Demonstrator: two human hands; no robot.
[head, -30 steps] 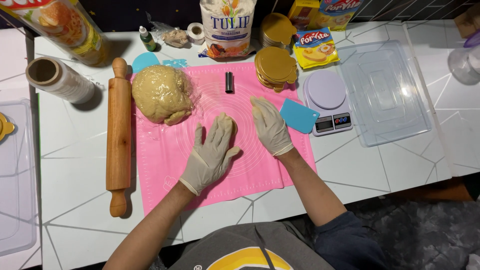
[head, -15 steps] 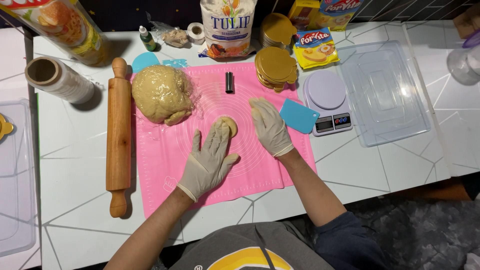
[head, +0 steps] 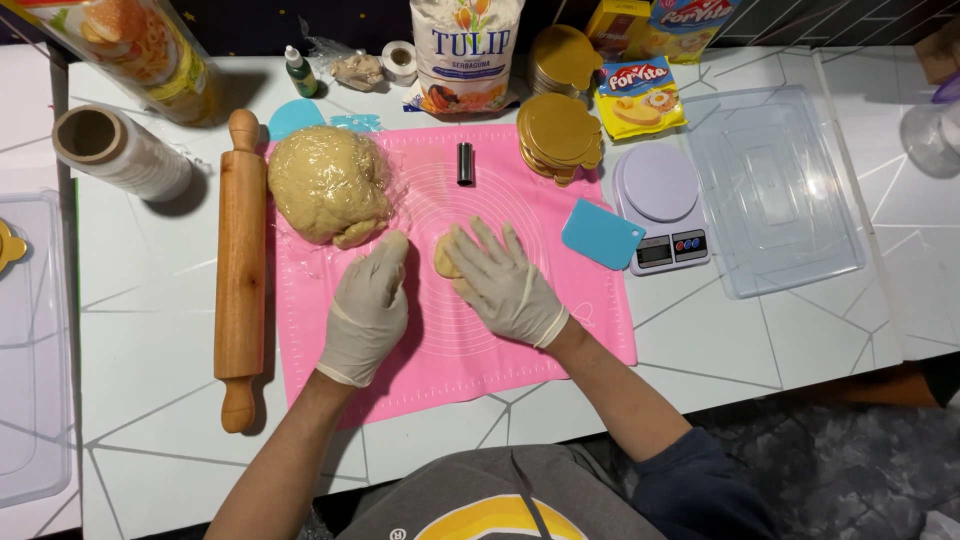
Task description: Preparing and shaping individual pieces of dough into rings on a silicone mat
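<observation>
Small dough piece (head: 444, 256) sits near the middle of the pink mat (head: 450, 350), mostly under your right hand (head: 503, 282). Only its left edge shows past the fingers.

Right hand: gloved, fingers spread flat and fanned, palm down on the dough; pressing, not gripping. Left hand (head: 368, 308): gloved, fingers together and extended, lying on the mat just left of the piece, fingertips near the wrapped dough mass (head: 328, 198). Whether it touches either lump, you cannot tell. It holds nothing.

Handling, as a judgement: the piece looks soft and light and likely to take fingerprints and flatten under any weight. It is probably a bit tacky, though the gloves and the mat should release it. Lift it from underneath at the exposed left edge, or cup it between both palms; a pinch would dent it.

The big mass sits at the mat's back left corner in clear film, which looks slippery.

Nearby: rolling pin (head: 240, 270) along the mat's left edge, blue scraper (head: 602, 232) at its right edge, kitchen scale (head: 662, 205) on the counter beyond, and a stack of gold discs (head: 560, 135) at the mat's back edge.
</observation>
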